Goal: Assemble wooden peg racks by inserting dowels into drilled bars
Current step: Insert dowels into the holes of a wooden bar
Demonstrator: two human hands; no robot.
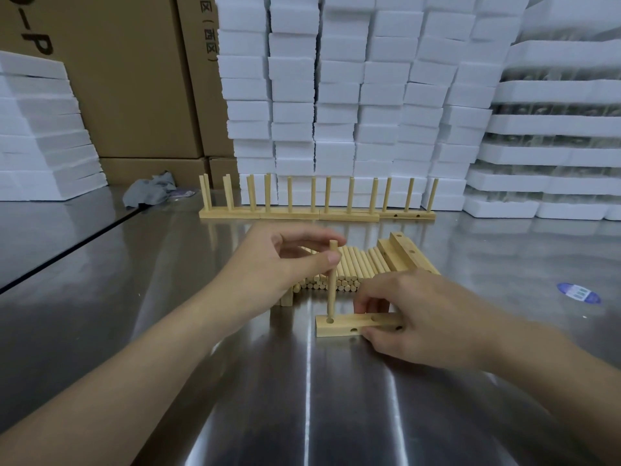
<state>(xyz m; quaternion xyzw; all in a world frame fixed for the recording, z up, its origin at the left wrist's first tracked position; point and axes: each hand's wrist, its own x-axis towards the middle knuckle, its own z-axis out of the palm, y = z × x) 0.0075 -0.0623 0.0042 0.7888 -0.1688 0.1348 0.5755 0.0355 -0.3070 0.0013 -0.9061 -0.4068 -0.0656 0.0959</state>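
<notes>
Fingers of the right hand are curled round the right end of the drilled bar, thumb on its near face and the rest behind, pinning it to the steel table. That bar lies flat, nearest of the wooden parts, with its long axis running left to right, its top holes facing up and its side holes facing near. Just beyond, the left hand pinches a dowel near its top between thumb and forefinger. The dowel stands close to upright, long axis vertical, with its lower end at the bar's leftmost top hole. I judge this to be the first peg of a new rack, mid-insertion. The next move calls for a straight downward press to seat it, then another dowel for the next hole to the right. Farther off lie the loose dowel pile and spare bars, then a row of finished racks in front of stacked white foam blocks.
</notes>
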